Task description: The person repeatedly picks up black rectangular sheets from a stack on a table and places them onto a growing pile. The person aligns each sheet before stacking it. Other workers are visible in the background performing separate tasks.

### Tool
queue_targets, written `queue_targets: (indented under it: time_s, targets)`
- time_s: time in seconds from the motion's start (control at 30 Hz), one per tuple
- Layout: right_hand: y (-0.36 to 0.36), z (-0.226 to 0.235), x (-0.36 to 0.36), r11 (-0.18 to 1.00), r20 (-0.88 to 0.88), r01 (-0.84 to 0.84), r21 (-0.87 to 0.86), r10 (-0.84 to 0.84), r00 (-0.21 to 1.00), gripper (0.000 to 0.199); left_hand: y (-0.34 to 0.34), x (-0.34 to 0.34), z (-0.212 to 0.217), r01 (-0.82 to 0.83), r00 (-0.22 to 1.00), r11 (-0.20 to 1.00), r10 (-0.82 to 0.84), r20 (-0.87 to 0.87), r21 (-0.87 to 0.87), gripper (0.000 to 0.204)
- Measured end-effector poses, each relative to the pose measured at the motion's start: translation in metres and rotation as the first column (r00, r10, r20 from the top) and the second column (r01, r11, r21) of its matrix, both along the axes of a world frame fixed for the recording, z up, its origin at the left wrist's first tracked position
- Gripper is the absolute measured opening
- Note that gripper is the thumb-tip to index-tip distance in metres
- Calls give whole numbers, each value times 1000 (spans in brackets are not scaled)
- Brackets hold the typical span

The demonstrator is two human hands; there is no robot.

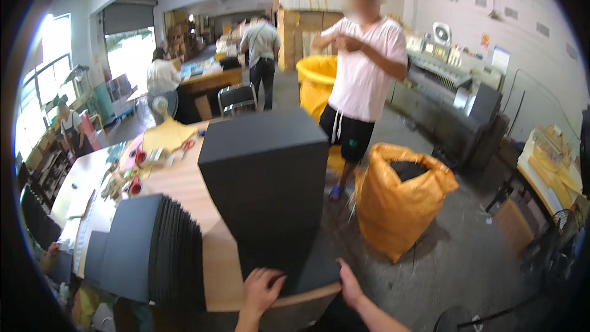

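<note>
Flat black sheets (301, 270) lie at the near corner of the wooden table, in front of a tall block of stacked black boards (264, 172). My left hand (263, 289) rests on the near left part of these sheets, its fingers loosely bent and not wrapped round anything. At their right edge, my right hand (350, 283) has its fingers stretched out, touching the side near the table corner. How thick the sheets under my hands are, I cannot tell. To the left leans a fanned row of black boards (132, 252).
Tape rolls, red scissors (188, 145) and yellow paper (166, 135) lie farther back on the table (221, 270). An orange sack (399, 209) of black pieces stands on the floor to the right. A person in a pink shirt (369, 67) stands beyond, beside a yellow bin (313, 86).
</note>
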State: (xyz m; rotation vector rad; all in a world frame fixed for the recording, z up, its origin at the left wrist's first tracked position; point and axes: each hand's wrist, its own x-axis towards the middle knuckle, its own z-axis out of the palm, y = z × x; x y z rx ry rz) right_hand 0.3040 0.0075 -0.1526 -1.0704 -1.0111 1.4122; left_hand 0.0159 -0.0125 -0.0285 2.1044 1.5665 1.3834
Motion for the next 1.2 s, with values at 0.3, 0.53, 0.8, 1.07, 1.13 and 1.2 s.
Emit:
queue_targets:
  time_s: [0.3, 0.53, 0.8, 1.07, 1.13, 1.2]
  targets:
    - [-1, 65, 26, 983, 838, -167, 73, 30, 544, 45, 26, 17, -31, 296, 941, 927, -324, -96, -228, 12]
    - [16, 156, -14, 995, 803, -97, -28, 80, 591, 49, 31, 14, -33, 302, 951, 941, -287, 114, -152, 7]
    - [30, 128, -37, 997, 350, -50, -60, 68, 934, 39, 29, 8, -43, 349, 929, 926, -322, 181, -143, 18]
    - [40, 129, -35, 980, -46, -92, -177, 85, 995, 34, 32, 5, -30, 417, 908, 881, -390, 156, -223, 52]
    - [40, 126, -33, 982, -64, -107, -158, 97, 993, 34, 32, 5, -34, 433, 896, 867, -386, 220, -245, 48]
    - [40, 123, -31, 981, -46, -114, -156, 108, 993, 34, 32, 4, -36, 439, 890, 863, -379, 253, -251, 45]
